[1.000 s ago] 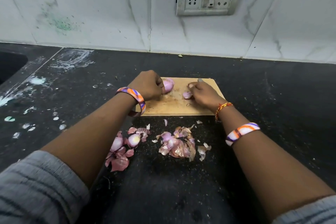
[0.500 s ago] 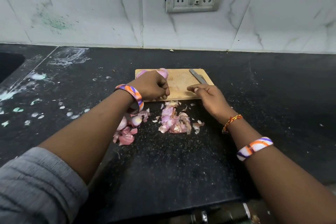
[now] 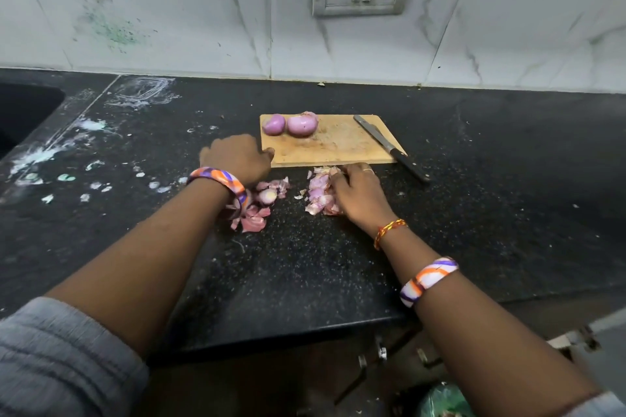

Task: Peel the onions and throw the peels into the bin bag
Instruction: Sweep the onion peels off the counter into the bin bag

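Gathering peels now: your right hand [image 3: 355, 191] is cupped over the right peel pile [image 3: 320, 195], fingers curled into it, while your left hand [image 3: 237, 157], loosely clenched and holding nothing I can see, rests by the left peel pile [image 3: 259, 205]. Two peeled onions [image 3: 291, 124] sit on the board [image 3: 332, 145] beside the knife [image 3: 389, 147]. Next, scoop both piles and drop them into the green bag [image 3: 440, 401] below the counter edge.

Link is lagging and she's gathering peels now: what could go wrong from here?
1. The knife lies across the cutting board, handle overhanging near the right hand; a sweep could knock it.
2. Peels sit in two piles, the peel pile under that hand and the left pile half under the left hand's wrist; scraps may stay behind.
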### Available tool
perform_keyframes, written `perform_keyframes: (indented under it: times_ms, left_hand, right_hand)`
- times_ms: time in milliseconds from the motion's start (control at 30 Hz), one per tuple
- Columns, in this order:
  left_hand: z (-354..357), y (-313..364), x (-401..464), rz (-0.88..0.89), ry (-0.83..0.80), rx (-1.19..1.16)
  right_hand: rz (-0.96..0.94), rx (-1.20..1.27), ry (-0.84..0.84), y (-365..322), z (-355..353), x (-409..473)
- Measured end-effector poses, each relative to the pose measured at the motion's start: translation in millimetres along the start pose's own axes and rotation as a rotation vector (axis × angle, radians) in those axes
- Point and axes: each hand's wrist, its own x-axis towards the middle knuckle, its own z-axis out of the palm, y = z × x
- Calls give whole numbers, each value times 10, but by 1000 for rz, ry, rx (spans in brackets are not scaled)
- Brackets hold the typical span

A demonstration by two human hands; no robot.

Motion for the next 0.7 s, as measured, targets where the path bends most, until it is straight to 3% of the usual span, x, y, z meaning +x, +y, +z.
perform_keyframes:
  times_ms: [133,233,300,400,467,567,700]
  left_hand:
    - [224,-179,-269,-176,-37,-44]
    - [342,-140,-411,-66,-57,-98]
    - [334,-66,-495,52,14,-189]
    - [172,-72,-529,93,216,-334]
    - [80,-182,-498,78,289,-374]
    - [32,-318,-474,92,196,-332]
    - [111,-317,-457,183,-10,-255]
  right_hand:
    - [-103,-47,-49,-198,132,-73]
    - [-228,21,-170,-341,184,-174]
    - [-295,186,-193,-418,172,-275]
    - [-236,313,-4,-388,30,-337]
    - [-161,229,110,-278,-74,-284]
    - [-77,24,143,-117,-192,-182]
    - [63,-221,11,82,-297,-74]
